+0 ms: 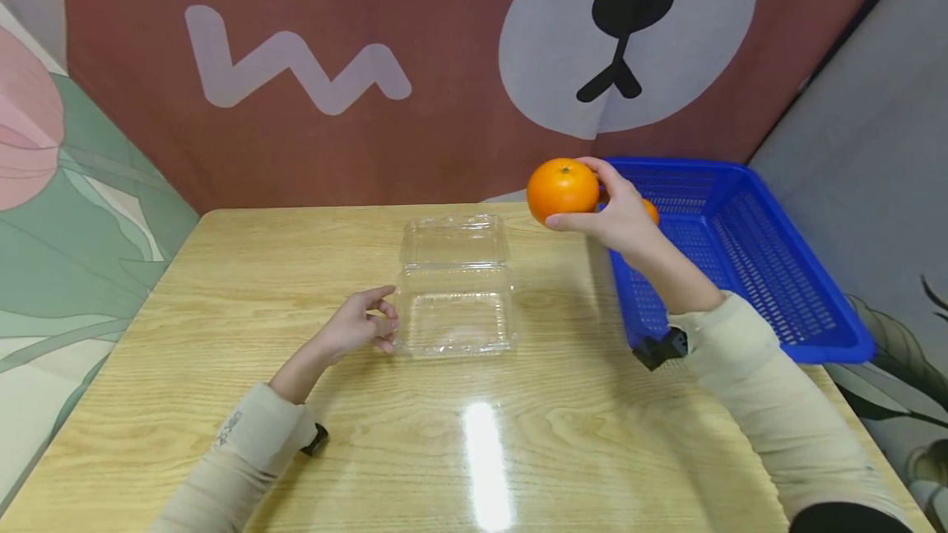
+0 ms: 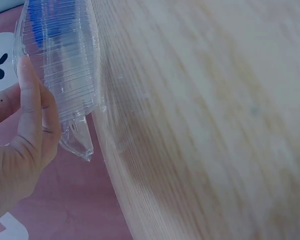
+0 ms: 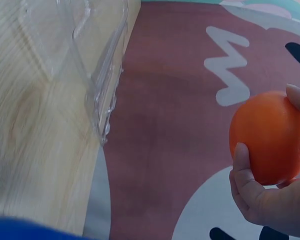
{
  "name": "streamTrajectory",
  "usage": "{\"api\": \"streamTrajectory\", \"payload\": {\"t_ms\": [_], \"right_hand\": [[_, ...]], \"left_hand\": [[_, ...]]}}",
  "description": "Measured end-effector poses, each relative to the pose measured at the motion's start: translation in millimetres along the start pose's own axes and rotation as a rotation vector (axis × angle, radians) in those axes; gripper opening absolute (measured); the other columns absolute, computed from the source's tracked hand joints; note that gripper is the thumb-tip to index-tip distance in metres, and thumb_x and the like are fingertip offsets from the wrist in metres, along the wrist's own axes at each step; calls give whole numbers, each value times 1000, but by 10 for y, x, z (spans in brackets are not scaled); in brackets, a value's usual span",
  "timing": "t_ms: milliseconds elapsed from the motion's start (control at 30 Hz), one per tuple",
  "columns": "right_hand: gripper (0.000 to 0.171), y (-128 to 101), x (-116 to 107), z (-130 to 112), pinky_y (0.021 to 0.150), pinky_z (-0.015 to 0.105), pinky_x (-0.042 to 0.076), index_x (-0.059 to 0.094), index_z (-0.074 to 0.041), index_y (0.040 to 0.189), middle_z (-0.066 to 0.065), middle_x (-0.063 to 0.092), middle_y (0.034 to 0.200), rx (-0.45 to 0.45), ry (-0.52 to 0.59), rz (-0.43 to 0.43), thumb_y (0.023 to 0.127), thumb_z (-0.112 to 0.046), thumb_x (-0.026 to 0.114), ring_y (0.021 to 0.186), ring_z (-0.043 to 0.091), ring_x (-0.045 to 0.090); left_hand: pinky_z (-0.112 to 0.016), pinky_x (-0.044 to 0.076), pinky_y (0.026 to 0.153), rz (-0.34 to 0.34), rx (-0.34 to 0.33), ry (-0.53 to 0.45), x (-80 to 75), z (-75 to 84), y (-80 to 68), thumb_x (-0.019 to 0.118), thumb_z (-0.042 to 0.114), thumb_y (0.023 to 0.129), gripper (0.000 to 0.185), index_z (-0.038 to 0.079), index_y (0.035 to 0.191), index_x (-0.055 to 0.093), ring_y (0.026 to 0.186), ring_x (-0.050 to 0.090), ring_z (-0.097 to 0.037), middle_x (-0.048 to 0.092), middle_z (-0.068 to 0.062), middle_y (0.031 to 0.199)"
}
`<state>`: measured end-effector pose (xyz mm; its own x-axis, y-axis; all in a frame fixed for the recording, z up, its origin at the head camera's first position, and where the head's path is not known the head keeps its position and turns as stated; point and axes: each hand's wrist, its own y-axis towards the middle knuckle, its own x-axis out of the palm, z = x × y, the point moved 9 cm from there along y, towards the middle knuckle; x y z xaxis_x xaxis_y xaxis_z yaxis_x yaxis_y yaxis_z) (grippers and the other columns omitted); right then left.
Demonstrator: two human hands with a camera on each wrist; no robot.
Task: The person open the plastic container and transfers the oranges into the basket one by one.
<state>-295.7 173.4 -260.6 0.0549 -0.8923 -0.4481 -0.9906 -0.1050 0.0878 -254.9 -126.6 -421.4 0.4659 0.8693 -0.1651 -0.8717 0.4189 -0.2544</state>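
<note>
My right hand (image 1: pixel 618 212) holds an orange (image 1: pixel 563 187) in the air, above the table's far edge and left of the blue basket (image 1: pixel 778 270). The right wrist view shows the orange (image 3: pixel 270 137) gripped between thumb and fingers (image 3: pixel 242 165). A clear plastic clamshell box (image 1: pixel 455 286) lies open at the table's middle, its lid folded back. My left hand (image 1: pixel 366 323) rests on the table with fingertips touching the box's left side; the left wrist view shows a finger (image 2: pixel 30 110) against the clear box (image 2: pixel 65 65).
Another orange (image 1: pixel 650 210) peeks out behind my right hand inside the basket. The wooden table (image 1: pixel 296 270) meets a red-brown patterned backdrop (image 1: pixel 370 64) at the far edge. The basket sits along the right edge.
</note>
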Motion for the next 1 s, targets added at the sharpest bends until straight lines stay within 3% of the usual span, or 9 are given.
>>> {"api": "streamTrajectory", "payload": {"t_ms": [600,733,1000], "right_hand": [[78,50,-302,151,86,42,43,33,-14,136,11,42,127,23,-51,69,73,-24,77,105,28,45],[79,71,-365,190,91,45,41,32,-12,136,11,42,128,33,-59,82,73,-26,77,106,29,44],[80,85,-487,257,88,43,41,31,-12,137,12,41,127,50,-76,104,73,-31,76,105,27,43]], "left_hand": [[-33,58,63,-5,-2,-20,9,-19,19,49,-9,87,65,-10,141,11,72,55,-24,42,-24,101],[-33,58,62,-5,0,-20,9,-21,27,49,-9,87,66,-10,141,11,72,55,-25,42,-22,100],[-33,58,62,-3,0,-15,-1,-34,28,49,-9,87,66,-10,141,11,71,55,-24,43,-18,98]]}}
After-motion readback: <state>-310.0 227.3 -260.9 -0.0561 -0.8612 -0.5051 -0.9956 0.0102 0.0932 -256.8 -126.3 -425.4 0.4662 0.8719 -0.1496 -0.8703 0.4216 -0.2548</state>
